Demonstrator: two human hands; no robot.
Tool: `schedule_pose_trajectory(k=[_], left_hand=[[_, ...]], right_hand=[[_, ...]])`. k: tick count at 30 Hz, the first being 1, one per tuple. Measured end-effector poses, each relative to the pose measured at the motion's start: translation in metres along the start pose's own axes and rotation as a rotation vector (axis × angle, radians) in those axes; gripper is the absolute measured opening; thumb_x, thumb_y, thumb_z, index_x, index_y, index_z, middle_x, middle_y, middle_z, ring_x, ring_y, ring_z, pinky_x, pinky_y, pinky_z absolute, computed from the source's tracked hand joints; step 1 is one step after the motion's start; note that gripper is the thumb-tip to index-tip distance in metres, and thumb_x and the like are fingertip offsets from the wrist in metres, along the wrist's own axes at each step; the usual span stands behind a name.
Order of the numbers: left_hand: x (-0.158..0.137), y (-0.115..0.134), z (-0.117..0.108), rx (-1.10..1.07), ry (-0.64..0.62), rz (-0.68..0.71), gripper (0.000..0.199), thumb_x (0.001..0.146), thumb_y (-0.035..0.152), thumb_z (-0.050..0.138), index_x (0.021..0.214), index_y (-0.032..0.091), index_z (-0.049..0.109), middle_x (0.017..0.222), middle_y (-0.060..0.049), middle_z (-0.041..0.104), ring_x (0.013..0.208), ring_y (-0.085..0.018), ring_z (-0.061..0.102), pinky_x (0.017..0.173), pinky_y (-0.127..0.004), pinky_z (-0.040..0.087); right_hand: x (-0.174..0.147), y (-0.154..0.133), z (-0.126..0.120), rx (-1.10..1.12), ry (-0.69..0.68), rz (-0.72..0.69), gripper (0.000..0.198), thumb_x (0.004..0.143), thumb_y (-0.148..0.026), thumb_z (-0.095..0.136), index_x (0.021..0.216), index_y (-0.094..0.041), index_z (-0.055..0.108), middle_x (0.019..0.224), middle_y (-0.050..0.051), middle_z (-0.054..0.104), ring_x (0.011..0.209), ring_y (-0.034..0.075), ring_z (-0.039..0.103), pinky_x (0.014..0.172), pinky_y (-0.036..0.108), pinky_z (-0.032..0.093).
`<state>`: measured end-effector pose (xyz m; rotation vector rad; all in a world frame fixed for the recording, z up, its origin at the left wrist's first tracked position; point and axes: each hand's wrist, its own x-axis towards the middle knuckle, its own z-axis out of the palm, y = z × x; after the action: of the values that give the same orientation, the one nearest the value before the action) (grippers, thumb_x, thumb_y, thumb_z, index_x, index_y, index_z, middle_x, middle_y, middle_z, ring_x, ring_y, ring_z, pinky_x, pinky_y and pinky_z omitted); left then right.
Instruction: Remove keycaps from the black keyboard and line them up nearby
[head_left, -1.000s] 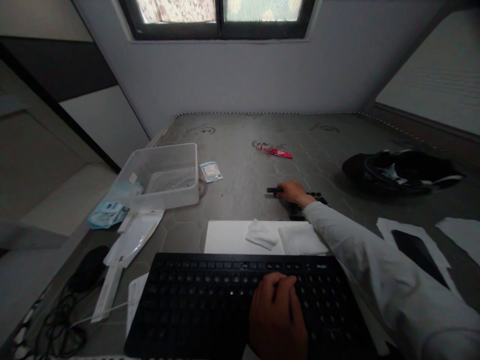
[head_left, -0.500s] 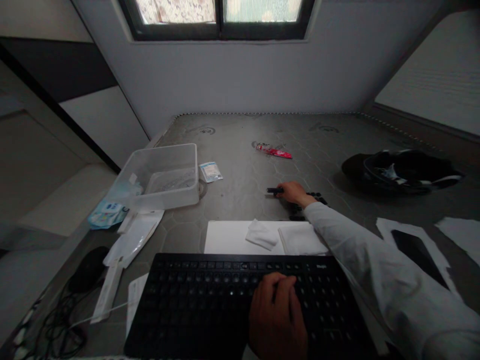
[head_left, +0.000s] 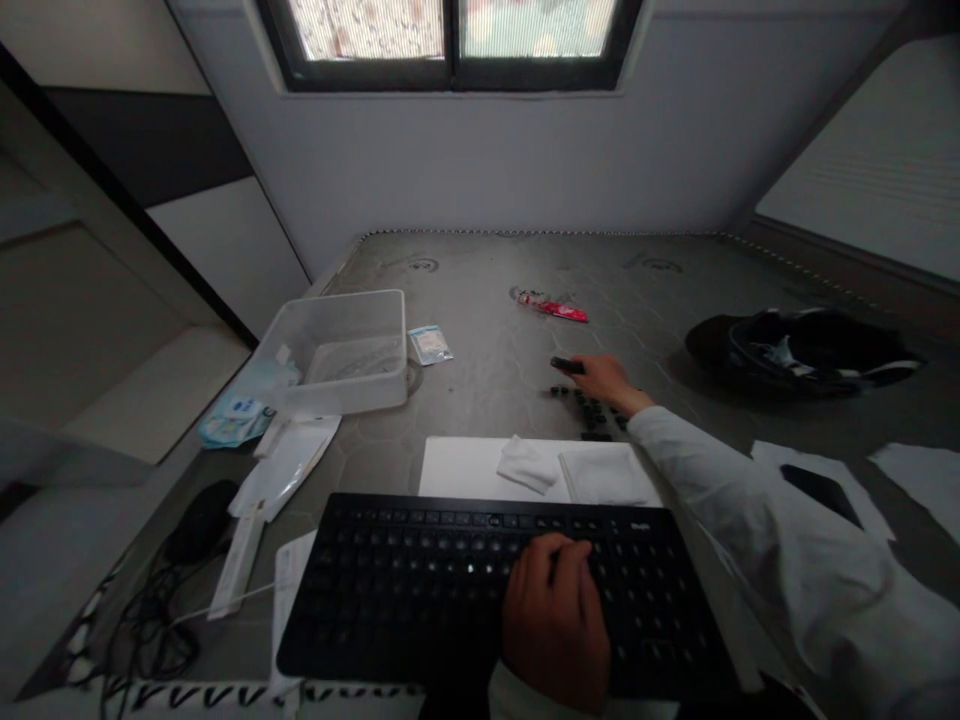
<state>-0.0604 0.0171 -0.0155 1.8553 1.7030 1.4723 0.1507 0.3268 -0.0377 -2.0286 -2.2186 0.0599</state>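
Observation:
A black keyboard (head_left: 420,600) lies in front of me, several bright dots showing on its keys. My left hand (head_left: 553,625) rests on its right-middle part, fingers bent and close together, with the fingertips and anything under them hidden. Farther out, my right hand (head_left: 606,380) is closed round one end of a short black bar (head_left: 567,366), whose kind I cannot make out. Just below that hand, several small black pieces, looking like keycaps (head_left: 590,410), are spread on the table. Between them and the keyboard, a folded white cloth (head_left: 604,475) and a crumpled white wipe (head_left: 527,466) lie on a white sheet (head_left: 457,468).
To the left stand a clear plastic box (head_left: 352,390), a small sachet (head_left: 430,345), a blue packet (head_left: 236,415) and a mouse (head_left: 201,520) with coiled cable. A red packet (head_left: 559,308) lies farther back. On the right are a black cap-like item (head_left: 802,350) and a phone (head_left: 821,493).
My right hand has shifted slightly away from me with the black bar, uncovering more small black pieces. My left hand stays on the keyboard. The whole view has shifted a little.

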Motion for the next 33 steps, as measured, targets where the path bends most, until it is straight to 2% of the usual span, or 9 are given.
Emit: schedule_pose_trajectory(k=[6,10,14,18,22,24,26,29,33], left_hand=[[0.005,0.007,-0.018,-0.015,-0.086,0.129,0.022,0.084,0.011,0.056,0.093,0.026,0.069,0.088,-0.001,0.068,0.076,-0.014,0.065,0.069,-0.027,0.051],[0.004,0.008,-0.026,-0.044,-0.163,0.203,0.022,0.083,0.013,0.057,0.094,0.026,0.07,0.088,-0.001,0.069,0.075,-0.014,0.065,0.07,-0.026,0.053],[0.004,0.007,-0.028,-0.017,-0.184,0.211,0.022,0.084,0.014,0.055,0.097,0.025,0.069,0.091,-0.002,0.069,0.077,-0.013,0.067,0.071,-0.023,0.054],[0.004,0.005,-0.035,0.006,-0.165,0.193,0.021,0.085,0.014,0.056,0.097,0.025,0.07,0.094,-0.001,0.069,0.077,-0.012,0.068,0.07,-0.021,0.054],[0.003,-0.002,-0.048,0.041,-0.129,0.11,0.021,0.087,0.017,0.055,0.096,0.026,0.071,0.097,-0.001,0.069,0.081,-0.012,0.067,0.071,-0.02,0.053],[0.003,-0.008,-0.054,0.039,-0.121,0.068,0.023,0.089,0.017,0.052,0.097,0.025,0.072,0.099,-0.002,0.069,0.083,-0.012,0.067,0.072,-0.02,0.052],[0.003,-0.012,-0.059,0.036,-0.11,0.036,0.022,0.089,0.019,0.053,0.097,0.024,0.072,0.098,-0.002,0.069,0.071,-0.01,0.065,0.066,-0.02,0.05],[0.003,-0.012,-0.064,0.041,-0.081,0.02,0.022,0.09,0.021,0.051,0.096,0.022,0.072,0.096,-0.003,0.069,0.061,-0.009,0.06,0.064,-0.021,0.05],[-0.005,0.002,-0.067,0.064,-0.076,0.043,0.023,0.089,0.02,0.051,0.097,0.022,0.072,0.096,-0.004,0.07,0.068,-0.012,0.064,0.067,-0.022,0.051]], right_hand=[[-0.029,-0.005,-0.046,0.075,0.053,-0.007,0.036,0.091,-0.046,0.048,0.108,-0.024,0.072,0.1,0.009,0.074,0.091,0.027,0.067,0.076,0.03,0.043],[-0.059,-0.02,-0.078,0.179,0.107,-0.013,0.044,0.094,-0.052,0.04,0.101,-0.022,0.072,0.095,0.008,0.074,0.085,0.024,0.067,0.07,0.028,0.043],[-0.1,-0.045,-0.103,0.368,0.15,-0.052,0.053,0.093,-0.059,0.037,0.09,-0.02,0.073,0.086,0.008,0.073,0.081,0.023,0.067,0.069,0.028,0.043],[-0.149,-0.064,-0.124,0.424,0.067,-0.089,0.051,0.091,-0.06,0.041,0.084,-0.021,0.074,0.082,0.006,0.073,0.078,0.023,0.066,0.069,0.028,0.044],[-0.203,-0.067,-0.141,0.462,0.04,-0.088,0.049,0.092,-0.057,0.042,0.081,-0.022,0.074,0.085,0.005,0.073,0.083,0.024,0.067,0.074,0.029,0.044],[-0.232,-0.065,-0.149,0.457,0.011,-0.087,0.047,0.091,-0.056,0.042,0.082,-0.022,0.073,0.085,0.005,0.073,0.082,0.024,0.067,0.074,0.03,0.044],[-0.264,-0.061,-0.154,0.42,-0.035,-0.104,0.04,0.091,-0.051,0.045,0.084,-0.022,0.071,0.083,0.005,0.073,0.08,0.023,0.067,0.07,0.029,0.043],[-0.311,-0.056,-0.158,0.285,-0.079,-0.092,0.022,0.087,-0.034,0.05,0.09,-0.024,0.07,0.083,0.004,0.073,0.082,0.024,0.068,0.068,0.029,0.042],[-0.364,-0.051,-0.16,0.089,-0.108,-0.04,0.024,0.079,-0.02,0.053,0.094,-0.025,0.071,0.088,0.006,0.074,0.085,0.027,0.069,0.071,0.032,0.043]])
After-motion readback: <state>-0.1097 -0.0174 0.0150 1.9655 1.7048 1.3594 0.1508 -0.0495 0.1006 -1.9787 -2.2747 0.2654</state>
